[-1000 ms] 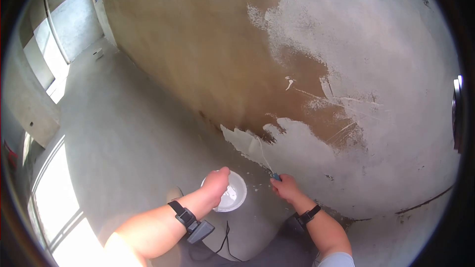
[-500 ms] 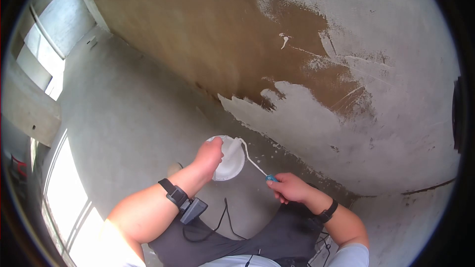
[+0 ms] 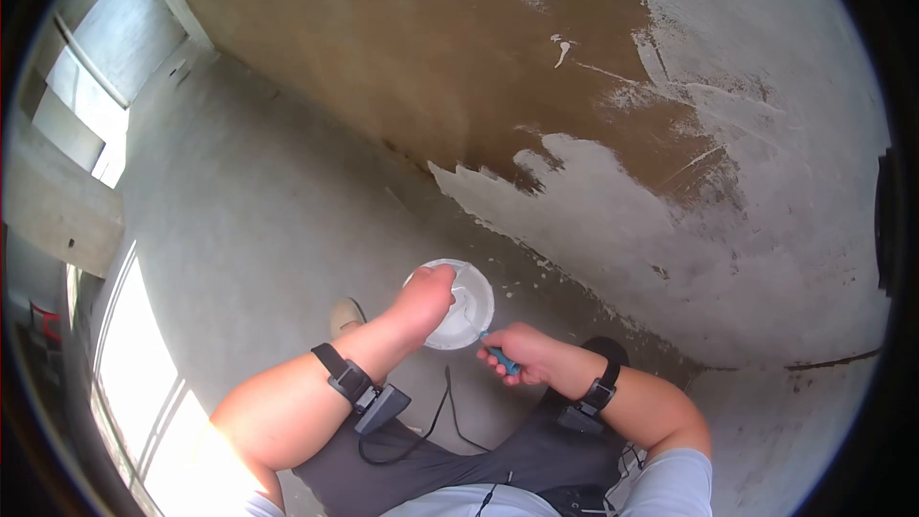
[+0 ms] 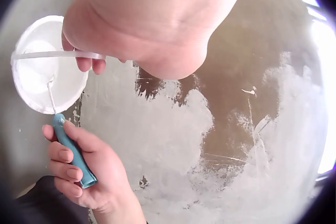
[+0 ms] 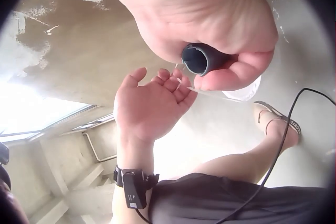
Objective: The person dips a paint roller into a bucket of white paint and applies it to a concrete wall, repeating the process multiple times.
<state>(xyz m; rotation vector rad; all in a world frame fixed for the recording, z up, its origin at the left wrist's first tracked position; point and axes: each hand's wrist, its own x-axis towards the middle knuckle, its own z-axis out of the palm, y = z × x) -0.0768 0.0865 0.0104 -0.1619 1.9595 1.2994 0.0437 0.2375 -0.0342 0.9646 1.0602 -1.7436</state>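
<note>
Left hand: the left hand (image 3: 422,304) holds the bucket's bail (image 4: 55,54), fingers curled round the strip.
Right hand: the right hand (image 3: 522,349) grips the tool by its teal handle (image 4: 75,150), fingers and thumb wrapped round it; the right wrist view shows the handle's end as a dark, hollow tube.
Bucket: the white bucket (image 3: 484,311) hangs at the left hand, out in front of the knees; whether its base touches the floor (image 3: 258,201) I cannot tell. White smears mark its inside.
Tool: the thin rod (image 4: 52,98) runs from the handle over the bucket's rim, its bent end inside.
Wall: brown bare wall (image 3: 325,48) to the left, rough white coat (image 3: 766,191) to the right and along the bottom, with ragged edges and one small white dab on the brown.
Floor drips: white spots lie near the foot of the wall.
Wrist units: a black unit is strapped to each wrist; the left unit (image 5: 135,195) bears a small pale label, too small to read.
Sandal: the beige sandal (image 5: 263,113) carries letters on its strap, too blurred to read surely.
Cable: a black cable (image 5: 286,124) loops past the sandal and over the dark shorts (image 5: 199,203).
</note>
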